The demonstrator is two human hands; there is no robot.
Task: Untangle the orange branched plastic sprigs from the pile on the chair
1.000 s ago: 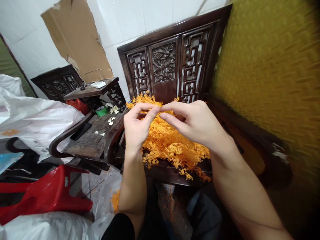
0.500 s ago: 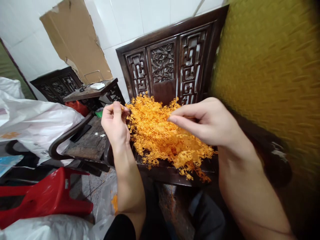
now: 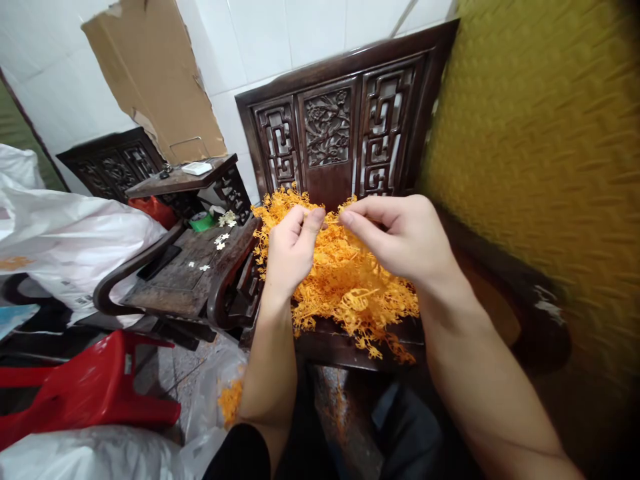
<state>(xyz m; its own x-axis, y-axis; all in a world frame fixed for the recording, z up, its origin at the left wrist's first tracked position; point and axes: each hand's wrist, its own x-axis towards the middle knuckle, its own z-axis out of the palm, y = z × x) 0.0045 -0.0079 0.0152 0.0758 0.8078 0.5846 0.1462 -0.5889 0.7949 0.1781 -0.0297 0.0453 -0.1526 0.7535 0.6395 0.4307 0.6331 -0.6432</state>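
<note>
Orange sprigs (image 3: 345,287): tangled heap of thin, lacy, branching pieces on the dark chair seat (image 3: 340,343) (carved back behind). Left hand (image 3: 290,250) and right hand (image 3: 405,237) meet above the heap, fingertips pinched shut on one small sprig (image 3: 331,218) between them.

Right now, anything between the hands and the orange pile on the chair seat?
Nothing visible. The left hand and right hand are directly over the orange pile, fingertips pinched together on a small orange strand. No other object comes between them; the chair seat only lies underneath.
</note>
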